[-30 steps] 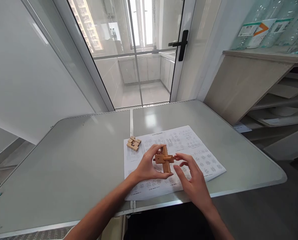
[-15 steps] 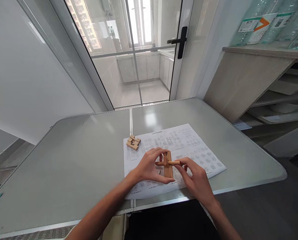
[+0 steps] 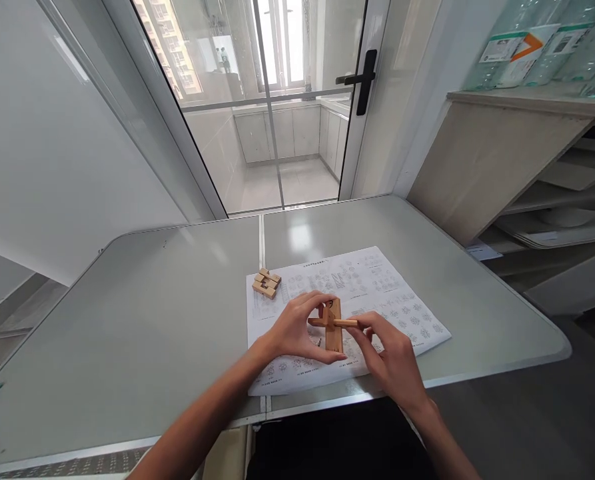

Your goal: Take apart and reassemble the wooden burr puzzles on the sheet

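A cross-shaped wooden puzzle (image 3: 333,324) of interlocked sticks is held upright just above a printed instruction sheet (image 3: 377,287). My left hand (image 3: 293,330) wraps round its left side, thumb under the bottom end. Fingers of my right hand (image 3: 390,357) pinch the horizontal stick that juts out to the right. A small stack of loose wooden pieces (image 3: 266,283) lies on the sheet's far left corner, apart from both hands.
The grey table (image 3: 142,313) has a seam down its middle and a rounded right corner. A glass door with a black handle (image 3: 362,79) stands behind it. Wooden shelves (image 3: 542,180) with paper stacks fill the right side.
My right hand went from open beside the puzzle to pinching its horizontal stick. The puzzle has turned so that it shows edge-on and sits slightly lower.
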`<state>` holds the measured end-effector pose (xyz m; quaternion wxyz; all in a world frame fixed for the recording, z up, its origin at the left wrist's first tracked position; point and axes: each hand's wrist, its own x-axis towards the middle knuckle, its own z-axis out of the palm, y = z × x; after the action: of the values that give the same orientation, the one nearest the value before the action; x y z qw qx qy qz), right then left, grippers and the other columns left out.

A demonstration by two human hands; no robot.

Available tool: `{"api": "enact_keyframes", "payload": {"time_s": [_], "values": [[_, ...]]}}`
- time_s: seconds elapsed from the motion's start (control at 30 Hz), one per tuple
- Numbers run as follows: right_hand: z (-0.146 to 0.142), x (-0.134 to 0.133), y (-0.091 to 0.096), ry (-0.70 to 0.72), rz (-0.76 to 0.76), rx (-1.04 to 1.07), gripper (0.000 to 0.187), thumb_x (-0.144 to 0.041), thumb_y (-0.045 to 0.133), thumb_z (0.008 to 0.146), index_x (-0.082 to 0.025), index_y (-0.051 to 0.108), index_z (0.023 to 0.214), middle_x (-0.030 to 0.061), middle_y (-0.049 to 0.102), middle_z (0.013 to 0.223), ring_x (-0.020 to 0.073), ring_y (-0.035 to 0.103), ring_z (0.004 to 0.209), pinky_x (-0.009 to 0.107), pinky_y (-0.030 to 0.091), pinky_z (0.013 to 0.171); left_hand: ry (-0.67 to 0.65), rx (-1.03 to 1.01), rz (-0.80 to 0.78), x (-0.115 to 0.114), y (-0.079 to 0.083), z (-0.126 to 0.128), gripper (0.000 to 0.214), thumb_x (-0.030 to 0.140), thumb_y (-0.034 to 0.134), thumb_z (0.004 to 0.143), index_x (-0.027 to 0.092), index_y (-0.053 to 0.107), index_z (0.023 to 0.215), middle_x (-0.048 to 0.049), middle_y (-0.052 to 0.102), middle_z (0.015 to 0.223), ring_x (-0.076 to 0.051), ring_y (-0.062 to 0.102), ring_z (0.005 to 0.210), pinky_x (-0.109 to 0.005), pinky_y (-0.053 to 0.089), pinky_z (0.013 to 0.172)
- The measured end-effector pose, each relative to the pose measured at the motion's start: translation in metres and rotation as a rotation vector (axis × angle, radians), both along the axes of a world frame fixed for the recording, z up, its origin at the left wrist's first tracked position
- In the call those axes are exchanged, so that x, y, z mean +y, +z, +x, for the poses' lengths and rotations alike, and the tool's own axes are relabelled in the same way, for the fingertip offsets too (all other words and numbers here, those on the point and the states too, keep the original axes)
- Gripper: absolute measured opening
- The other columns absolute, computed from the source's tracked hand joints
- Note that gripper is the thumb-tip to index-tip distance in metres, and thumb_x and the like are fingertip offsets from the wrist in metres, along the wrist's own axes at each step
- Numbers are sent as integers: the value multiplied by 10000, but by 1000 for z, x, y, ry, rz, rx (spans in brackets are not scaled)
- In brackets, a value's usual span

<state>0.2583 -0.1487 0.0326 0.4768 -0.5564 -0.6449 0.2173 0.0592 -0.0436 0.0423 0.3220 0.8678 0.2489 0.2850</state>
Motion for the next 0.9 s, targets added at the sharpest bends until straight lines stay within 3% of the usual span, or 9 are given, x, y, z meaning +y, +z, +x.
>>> {"api": "enact_keyframes", "payload": {"time_s": [0.33,0.6,0.9], "values": [[-3,3,-2,-39,50,-29,144,-318,548,1066,-274,684,1087,49,743,989,210,638,747,361,500,705,26,-35,-10,-3,-1,1,885,631,897,596,217,574,1309,-92,695,1101,-274,672,955,-411,553,874],[1,2,5,113,15,21,171,-306,519,1069,-277,687,1059,54,710,937,231,644,791,364,510,730,22,-47,73,0,0,-1,873,650,893,592,207,592,1282,-69,699,1037,-256,660,913,-413,527,896],[3,-6,3,123,-6,84,145,-318,556,1064,-287,698,1067,54,714,984,222,636,820,367,522,754,-26,-63,137,-1,5,-2,911,650,891,610,205,565,1335,-67,674,1005,-250,643,894,-403,523,872]]}}
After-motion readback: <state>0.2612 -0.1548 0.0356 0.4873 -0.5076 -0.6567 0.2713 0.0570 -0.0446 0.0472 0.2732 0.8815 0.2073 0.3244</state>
